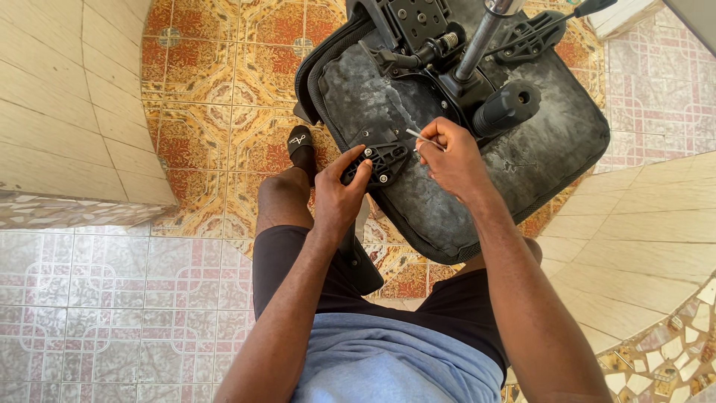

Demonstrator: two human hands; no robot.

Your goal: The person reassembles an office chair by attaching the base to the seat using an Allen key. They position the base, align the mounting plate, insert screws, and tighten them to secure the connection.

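Observation:
An office chair seat (537, 142) lies upside down across my lap, its dusty black underside facing up. My left hand (337, 195) grips a black plastic armrest bracket (384, 158) with silver bolts at the seat's near edge. Just right of it, my right hand (447, 155) pinches a thin silver hex key (415, 135) whose tip points toward the bracket. The armrest's lower part (363, 265) hangs down between my knees.
The seat's metal mechanism (418, 26), gas-lift column (481, 37) and a black knob (507, 108) rise behind my hands. My left foot wears a black sandal (300, 145) on patterned orange tiles. Beige raised ledges (67, 112) flank both sides.

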